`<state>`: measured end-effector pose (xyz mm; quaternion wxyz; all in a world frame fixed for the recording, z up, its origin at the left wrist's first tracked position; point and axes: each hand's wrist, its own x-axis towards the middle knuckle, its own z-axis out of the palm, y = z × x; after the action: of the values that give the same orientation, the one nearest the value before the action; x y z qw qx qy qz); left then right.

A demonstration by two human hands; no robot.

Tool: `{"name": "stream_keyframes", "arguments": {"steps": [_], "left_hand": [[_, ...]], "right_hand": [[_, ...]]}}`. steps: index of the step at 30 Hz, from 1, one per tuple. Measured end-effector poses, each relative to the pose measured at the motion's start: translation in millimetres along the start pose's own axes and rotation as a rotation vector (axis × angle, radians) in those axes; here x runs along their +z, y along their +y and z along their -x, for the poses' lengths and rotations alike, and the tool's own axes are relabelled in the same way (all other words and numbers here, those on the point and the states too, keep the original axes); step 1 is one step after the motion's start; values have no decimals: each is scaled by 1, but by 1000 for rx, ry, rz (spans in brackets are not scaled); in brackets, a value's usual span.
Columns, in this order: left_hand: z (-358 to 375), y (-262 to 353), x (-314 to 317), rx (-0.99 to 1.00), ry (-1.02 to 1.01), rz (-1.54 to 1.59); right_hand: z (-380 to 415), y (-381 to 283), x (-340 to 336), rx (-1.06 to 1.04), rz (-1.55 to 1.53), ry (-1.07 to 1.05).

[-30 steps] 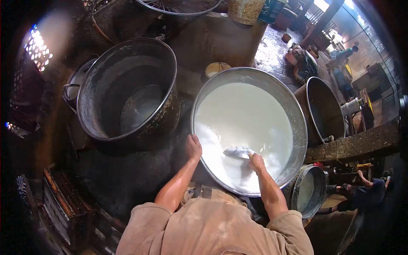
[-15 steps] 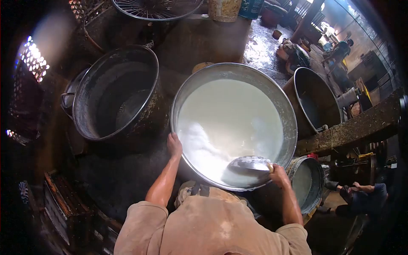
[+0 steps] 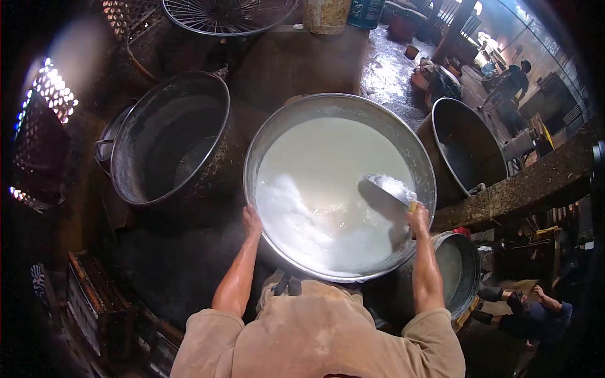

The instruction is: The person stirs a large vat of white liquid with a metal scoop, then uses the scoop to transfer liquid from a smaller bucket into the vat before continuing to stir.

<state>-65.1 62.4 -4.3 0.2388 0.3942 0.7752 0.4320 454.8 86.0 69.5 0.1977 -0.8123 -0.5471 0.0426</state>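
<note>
A large round metal basin (image 3: 423, 157) stands in front of me, filled with pale, milky liquid (image 3: 328, 154). White foam (image 3: 287, 211) gathers on the liquid's near left side. My left hand (image 3: 251, 222) is closed on the basin's left rim. At the right side, my right hand (image 3: 418, 217) grips the short yellowish handle of a shallow metal scoop (image 3: 386, 189). The scoop is tilted over the liquid with white foam on it, and casts a dark shadow or reflection below.
Deep metal vats stand to the left (image 3: 170, 138) and right (image 3: 469, 145). A smaller drum (image 3: 450, 271) sits at the near right, beside a thick beam (image 3: 517, 195). A wire-spoked round rack (image 3: 230, 16) lies at the back. Other people (image 3: 545, 318) are at the right.
My right hand has moved the scoop away from the near rim, forward over the liquid, and it now carries foam. My left hand stays at the rim.
</note>
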Motion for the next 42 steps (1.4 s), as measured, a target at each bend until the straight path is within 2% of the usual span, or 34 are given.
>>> {"name": "stream_keyframes", "arguments": {"steps": [2, 5, 8, 13, 14, 18, 21, 25, 28, 31, 33, 34, 35, 39, 42], "left_hand": [[-2, -3, -2, -10, -36, -39], [-6, -10, 0, -74, -73, -43], [-3, -3, -2, -146, -88, 8], [1, 3, -7, -175, -151, -29], [-4, -14, 2, -115, -106, -40], [-4, 7, -14, -100, -171, -90], [-11, 14, -15, -98, -92, 132], [-32, 21, -13, -105, -80, 192], [-46, 18, -11, -36, -74, 245], [-52, 1, 7, -71, -167, 183], [-50, -17, 27, -75, -49, 134], [-49, -3, 14, -109, -174, 106], [-49, -1, 15, -110, -175, 109], [-45, 3, 13, -55, -117, 209], [-43, 0, 17, 9, -43, 85]], "right_hand": [[3, -14, 12, 247, -167, -335], [27, -43, 22, 306, -295, -434], [46, -38, 62, 250, -323, -454], [90, -77, 80, 232, -331, -487], [100, -84, 83, 244, -348, -509], [133, -118, 94, 284, -440, -553], [153, -140, 101, 262, -460, -596], [175, -179, 89, 306, -495, -660], [186, -199, 81, 329, -542, -692], [189, -218, 63, 360, -630, -721], [183, -228, 46, 370, -640, -740], [176, -233, 35, 338, -637, -735], [167, -239, 25, 302, -614, -714], [108, -269, -4, 132, -581, -641], [53, -296, 15, -89, -432, -442]]}}
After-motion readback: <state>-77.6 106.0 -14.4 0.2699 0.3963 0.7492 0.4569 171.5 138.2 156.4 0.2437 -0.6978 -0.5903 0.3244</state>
